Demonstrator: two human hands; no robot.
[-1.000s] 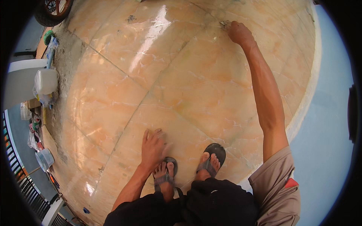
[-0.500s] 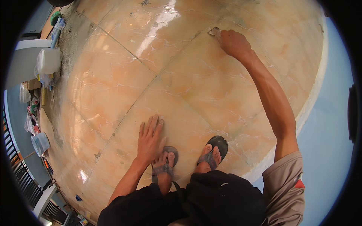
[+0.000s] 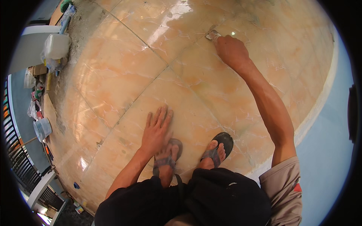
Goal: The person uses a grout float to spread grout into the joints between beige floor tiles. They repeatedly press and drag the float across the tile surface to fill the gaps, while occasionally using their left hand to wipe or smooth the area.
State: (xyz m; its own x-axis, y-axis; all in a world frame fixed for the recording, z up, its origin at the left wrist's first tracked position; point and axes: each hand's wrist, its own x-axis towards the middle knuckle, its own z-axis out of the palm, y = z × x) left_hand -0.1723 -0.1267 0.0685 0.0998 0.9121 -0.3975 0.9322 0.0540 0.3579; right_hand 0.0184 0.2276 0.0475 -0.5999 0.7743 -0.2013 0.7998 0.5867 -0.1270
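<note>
My right hand [image 3: 232, 49] reaches far out at the upper right, its fingers closed round a small flat scraper [image 3: 213, 35]. The scraper's pale edge lies on the joint between two glossy beige-orange floor tiles [image 3: 215, 98]. Most of its handle is hidden in my fist. My left hand [image 3: 156, 132] is open, palm down and fingers stretched, just ahead of my left sandal [image 3: 167, 162]. Whether it rests on the tile or hovers just over it I cannot tell. It holds nothing.
A light blue wall [image 3: 324, 158] borders the floor on the right. Along the left edge stand a white plastic container [image 3: 57, 46], a small cardboard box [image 3: 39, 69] and a clear tub [image 3: 42, 129]. My right sandal [image 3: 220, 148] is planted near the middle.
My right hand has drawn the scraper along the tile joint, down and left toward the crossing of the joints. The whole view has shifted slightly. My left hand stays about where it was.
</note>
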